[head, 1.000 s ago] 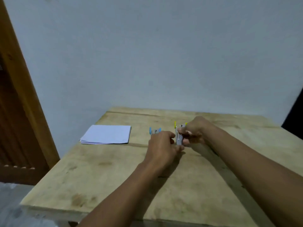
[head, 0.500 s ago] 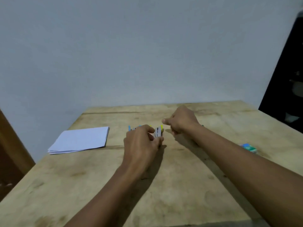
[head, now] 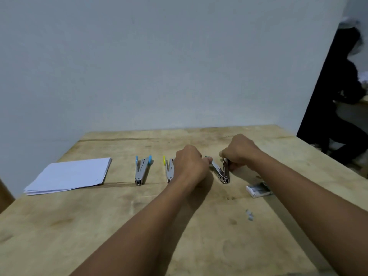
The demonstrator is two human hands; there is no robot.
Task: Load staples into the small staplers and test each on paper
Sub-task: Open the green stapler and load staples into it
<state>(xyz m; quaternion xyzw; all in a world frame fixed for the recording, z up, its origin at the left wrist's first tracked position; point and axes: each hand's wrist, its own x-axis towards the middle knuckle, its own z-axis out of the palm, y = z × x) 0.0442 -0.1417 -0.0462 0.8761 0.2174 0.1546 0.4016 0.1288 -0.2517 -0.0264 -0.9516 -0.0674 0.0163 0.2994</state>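
Staplers lie opened in a row on the wooden table [head: 119, 226]: the blue-tipped stapler [head: 141, 169] beside the paper stack [head: 69, 176], the yellow-tipped stapler [head: 168, 169] partly behind the left hand [head: 190, 166]; the left hand pinches one arm of the third stapler [head: 221, 172], the right hand [head: 239, 152] grips the other; a staple box [head: 257, 189] and loose staples [head: 249, 214] lie nearby.
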